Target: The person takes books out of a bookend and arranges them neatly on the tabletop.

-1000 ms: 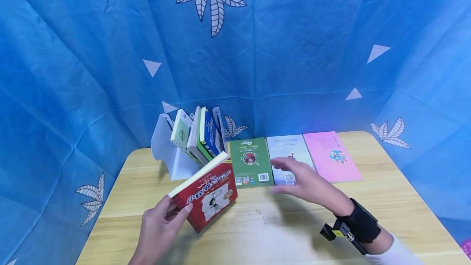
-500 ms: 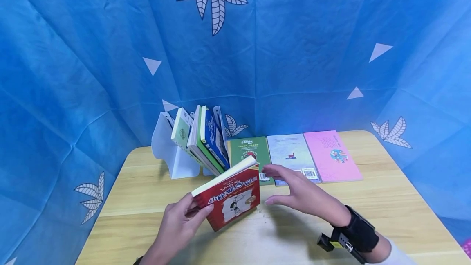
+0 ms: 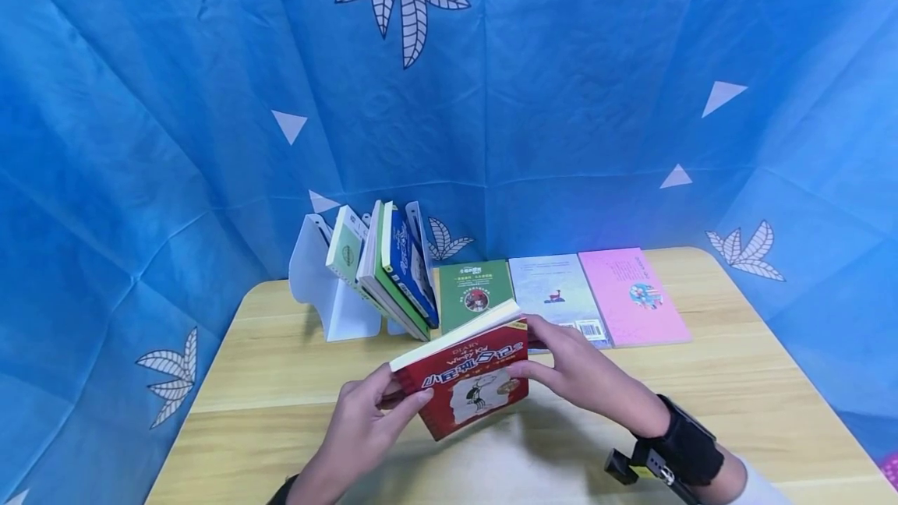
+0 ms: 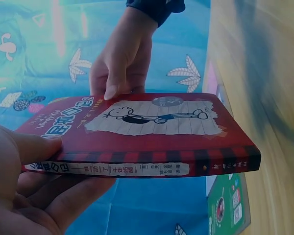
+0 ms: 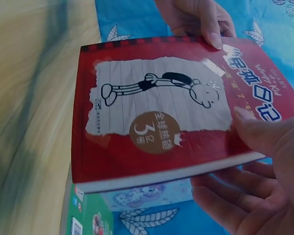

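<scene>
A red paperback book [image 3: 477, 388] with a cartoon figure on its cover is held up over the front middle of the table, tilted. At its spine side, my left hand [image 3: 368, 419] grips it with the thumb on the cover and the fingers behind. My right hand [image 3: 578, 369] pinches the opposite, page-edge side in the same way. The left wrist view shows the striped spine of the red book [image 4: 137, 164] towards me. In the right wrist view the right thumb [image 5: 269, 132] lies on the cover, fingers underneath.
At the back left stands a white book rack [image 3: 344, 318] with several books leaning in it, a blue book [image 3: 410, 263] rightmost. A green book [image 3: 459, 287], a pale blue book [image 3: 550, 287] and a pink book [image 3: 634, 294] lie flat along the table's back edge.
My left hand has carried the red book to the right, away from the rack. My right hand has closed from open fingers onto the book's right side.
</scene>
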Demonstrator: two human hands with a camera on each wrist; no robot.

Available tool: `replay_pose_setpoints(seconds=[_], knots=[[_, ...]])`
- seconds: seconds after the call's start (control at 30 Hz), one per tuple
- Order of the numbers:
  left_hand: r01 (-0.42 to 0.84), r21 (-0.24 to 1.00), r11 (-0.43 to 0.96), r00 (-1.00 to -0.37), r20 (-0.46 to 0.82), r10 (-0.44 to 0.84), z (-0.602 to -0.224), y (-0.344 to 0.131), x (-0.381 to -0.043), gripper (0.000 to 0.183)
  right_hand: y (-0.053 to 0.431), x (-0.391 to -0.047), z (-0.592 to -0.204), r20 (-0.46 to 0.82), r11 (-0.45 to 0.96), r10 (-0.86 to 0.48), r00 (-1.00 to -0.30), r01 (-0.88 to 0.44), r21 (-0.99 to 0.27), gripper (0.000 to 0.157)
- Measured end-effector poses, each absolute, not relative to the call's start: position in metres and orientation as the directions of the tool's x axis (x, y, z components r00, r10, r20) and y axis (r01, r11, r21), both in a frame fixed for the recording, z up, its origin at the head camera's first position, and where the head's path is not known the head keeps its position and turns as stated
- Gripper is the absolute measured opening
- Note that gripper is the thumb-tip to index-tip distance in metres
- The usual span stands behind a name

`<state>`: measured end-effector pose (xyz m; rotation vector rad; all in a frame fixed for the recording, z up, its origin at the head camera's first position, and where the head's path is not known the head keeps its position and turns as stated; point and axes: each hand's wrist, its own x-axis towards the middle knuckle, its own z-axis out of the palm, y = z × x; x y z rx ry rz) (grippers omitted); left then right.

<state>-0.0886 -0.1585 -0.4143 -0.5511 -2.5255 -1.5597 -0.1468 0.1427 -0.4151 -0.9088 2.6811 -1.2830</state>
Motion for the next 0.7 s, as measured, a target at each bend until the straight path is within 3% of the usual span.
replay_pose_setpoints(seconds=[0.27, 0.7], knots=[[0.482, 0.798, 0.361, -0.873, 0.406, 0.269, -0.4131, -0.1524, -0.093, 0.031, 0.1431, -0.1445, -0.414, 0.245, 0.473, -0.502, -0.829, -0.501, -0.725, 0.048], [0.321, 0.866, 0.384, -0.939, 0.238, 0.248, -0.4046, -0.1483, -0.097, 0.04, 0.1484, -0.1448, -0.4199, 0.482, 0.386, -0.47, -0.74, -0.663, -0.642, 0.024]])
